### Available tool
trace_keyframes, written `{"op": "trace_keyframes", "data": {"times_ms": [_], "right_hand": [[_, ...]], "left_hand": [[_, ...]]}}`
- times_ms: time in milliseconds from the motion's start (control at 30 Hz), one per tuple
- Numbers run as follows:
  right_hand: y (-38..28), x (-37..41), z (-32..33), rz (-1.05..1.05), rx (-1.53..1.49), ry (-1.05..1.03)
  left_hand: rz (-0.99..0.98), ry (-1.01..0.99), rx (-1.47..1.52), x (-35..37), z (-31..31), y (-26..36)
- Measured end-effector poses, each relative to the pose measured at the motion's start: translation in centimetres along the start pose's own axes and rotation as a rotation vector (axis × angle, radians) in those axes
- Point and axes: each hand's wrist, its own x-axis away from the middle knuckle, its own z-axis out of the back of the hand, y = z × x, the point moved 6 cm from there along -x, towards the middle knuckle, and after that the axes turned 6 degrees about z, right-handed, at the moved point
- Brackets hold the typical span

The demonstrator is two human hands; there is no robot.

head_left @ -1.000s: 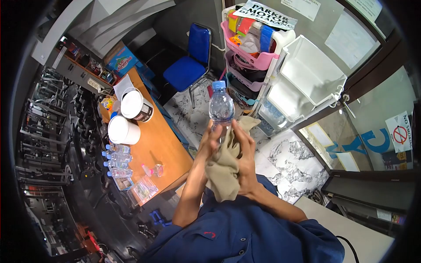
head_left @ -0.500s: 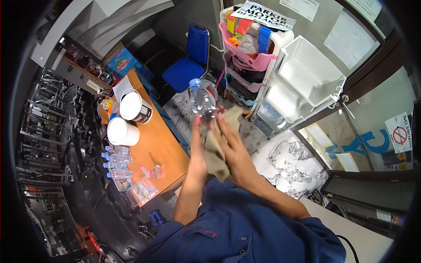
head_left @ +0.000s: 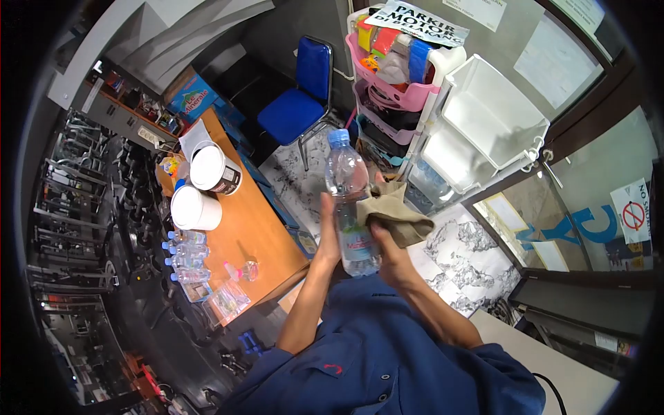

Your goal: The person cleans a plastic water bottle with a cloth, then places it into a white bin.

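Observation:
A clear plastic water bottle point(head_left: 348, 173) with a blue cap stands nearly upright in front of my chest, tilted slightly, its printed label showing near the lower half. My left hand point(head_left: 329, 238) grips its left side, most of the fingers hidden behind the bottle. On the other side, my right hand point(head_left: 391, 259) is closed on an olive-green cloth point(head_left: 400, 216). The cloth is bunched against the bottle's right side, and its loose end hangs out to the right.
An orange-brown table point(head_left: 259, 242) to the left bears white tubs point(head_left: 196, 208), several water bottles point(head_left: 188, 261) and a small pink-topped spray bottle point(head_left: 241, 270). Beyond are a blue chair point(head_left: 294, 114), a pink basket rack point(head_left: 398, 93) and white bins point(head_left: 484, 114).
The bottle has come lower and slightly right, with its label now in view. My right hand has turned, and the cloth has swung from between my hands to the bottle's right side.

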Motion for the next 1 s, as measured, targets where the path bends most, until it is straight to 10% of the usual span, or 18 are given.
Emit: {"op": "trace_keyframes", "data": {"times_ms": [167, 300, 467, 600, 800, 1000], "right_hand": [[0.8, -0.3, 3.1, -0.144, 0.084, 0.174], [-1.7, -1.1, 1.1, 0.383, 0.589, -0.011], [-4.9, 1.8, -2.8, 0.524, 1.193, -0.354], [-5.9, 2.0, -3.9, 0.565, 1.213, -0.365], [-5.3, -2.4, -3.1, 0.586, 0.987, -0.017], [-1.7, 0.2, -2.4, 0.232, 0.757, -0.120]], "left_hand": [[-0.036, 0.134, -0.530, 0.1, 2.5, -1.2], [-0.038, 0.061, -0.630, 2.6, 0.2, 0.1], [0.435, -0.074, 0.331, 2.8, 3.2, -3.9], [0.495, -0.140, 0.661, 4.7, -1.1, -0.8], [0.238, -0.043, 0.393, 3.3, 0.3, -1.1], [0.249, -0.092, 0.526, 2.4, -0.1, 1.5]]}}
